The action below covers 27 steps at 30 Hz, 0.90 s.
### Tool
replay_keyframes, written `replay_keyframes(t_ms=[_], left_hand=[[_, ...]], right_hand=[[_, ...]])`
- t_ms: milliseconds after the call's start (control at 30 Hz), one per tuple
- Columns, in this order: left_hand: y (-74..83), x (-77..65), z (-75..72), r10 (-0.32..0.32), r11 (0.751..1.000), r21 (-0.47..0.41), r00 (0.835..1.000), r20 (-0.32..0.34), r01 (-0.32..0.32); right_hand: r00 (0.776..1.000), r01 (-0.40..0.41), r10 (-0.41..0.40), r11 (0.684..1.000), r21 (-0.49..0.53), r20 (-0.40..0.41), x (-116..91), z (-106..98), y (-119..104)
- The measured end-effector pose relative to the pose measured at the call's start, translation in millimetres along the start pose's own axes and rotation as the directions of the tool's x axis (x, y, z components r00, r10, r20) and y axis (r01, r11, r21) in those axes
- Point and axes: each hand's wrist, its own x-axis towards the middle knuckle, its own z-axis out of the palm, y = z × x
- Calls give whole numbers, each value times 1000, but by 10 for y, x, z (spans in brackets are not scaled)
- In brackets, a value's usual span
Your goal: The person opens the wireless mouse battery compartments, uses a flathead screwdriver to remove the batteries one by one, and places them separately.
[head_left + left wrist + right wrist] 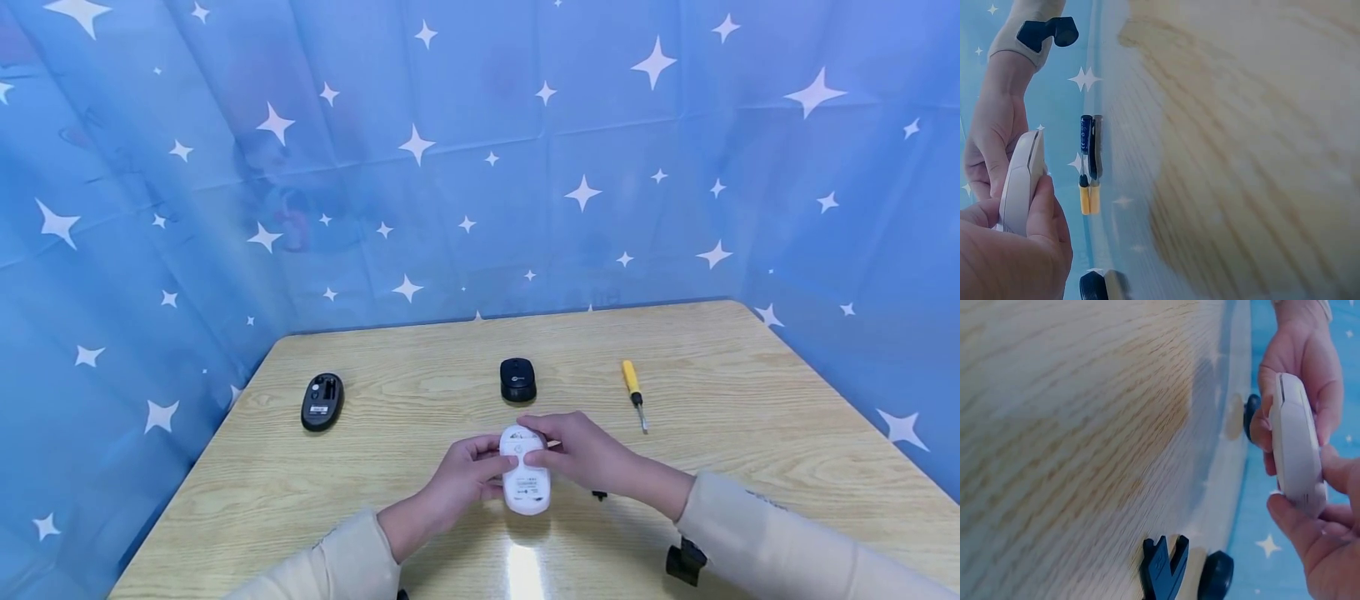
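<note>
Both hands hold a white computer mouse [527, 483] above the table, its labelled underside turned up toward the head camera. My left hand [463, 477] grips its left side, thumb lying across the underside and fingers beneath. On the other side my right hand [588, 454] pinches the upper part, with its thumb on the underside. The left wrist view shows the white mouse [1020, 181] edge-on between the two hands, and a seam runs along its side. In the right wrist view, fingers of both hands surround the mouse [1297, 447].
A black mouse [517, 379] stands upright beyond the hands. Farther left lies another black mouse [322, 402], underside up with its battery bay exposed. A yellow-handled screwdriver [632, 383] is at the right. Near my right hand lies a small black forked piece [1161, 569] on the wooden table [300, 517].
</note>
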Motion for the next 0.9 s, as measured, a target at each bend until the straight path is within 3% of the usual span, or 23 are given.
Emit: replay_keyframes(t_ms=[333, 667, 900], left_hand=[[-3, -4, 9, -1, 1000, 14, 1000, -4, 1], [10, -8, 13, -7, 1000, 7, 1000, 2, 7], [2, -22, 20, -7, 1000, -13, 1000, 20, 7]], right_hand=[[999, 15, -19, 995, -98, -36, 3, -6, -21], [995, -64, 72, 993, 104, -72, 11, -18, 6], [990, -65, 77, 993, 102, -118, 52, -67, -17]])
